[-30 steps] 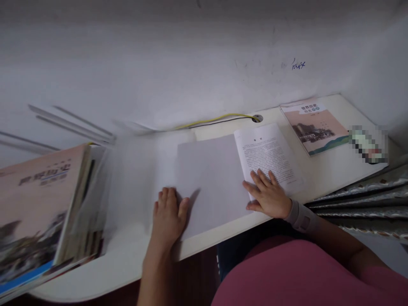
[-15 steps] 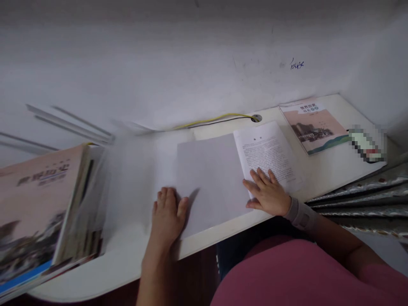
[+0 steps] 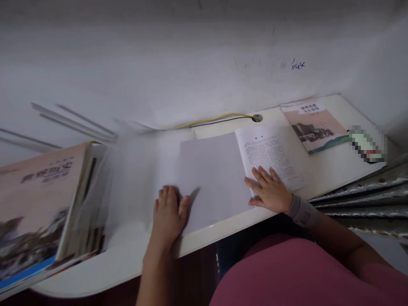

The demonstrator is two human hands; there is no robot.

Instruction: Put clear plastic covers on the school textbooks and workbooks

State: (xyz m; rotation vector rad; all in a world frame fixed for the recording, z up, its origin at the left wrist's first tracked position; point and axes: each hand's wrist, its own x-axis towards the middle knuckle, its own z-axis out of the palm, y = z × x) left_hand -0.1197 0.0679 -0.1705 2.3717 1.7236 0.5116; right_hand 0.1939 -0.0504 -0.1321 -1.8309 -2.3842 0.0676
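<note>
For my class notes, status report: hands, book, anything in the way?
Left hand at grey page edge. Right hand spread on printed page. Open book: only hands covering it.

Open paper book [image 3: 213, 178]: plain pale grey-lavender left side, white right page, rows of black print. Pink-covered paperback [image 3: 314, 123]: dark title on white patch, brownish building picture, green-blue wavy band. Pink-covered book at left [image 3: 38, 199]: dark title, dark grey picture, bright blue strip. White desk top [image 3: 331, 170]. Greyish-white wall [image 3: 204, 76], blue scribble [image 3: 298, 65]. Thin yellow cable [image 3: 223, 115], thin black cable [image 3: 219, 122]. Grey wristband [image 3: 301, 211], deep pink cloth top [image 3: 270, 272]. Grey folded fabric [image 3: 369, 184]: whitish edging, small brown diamonds.
</note>
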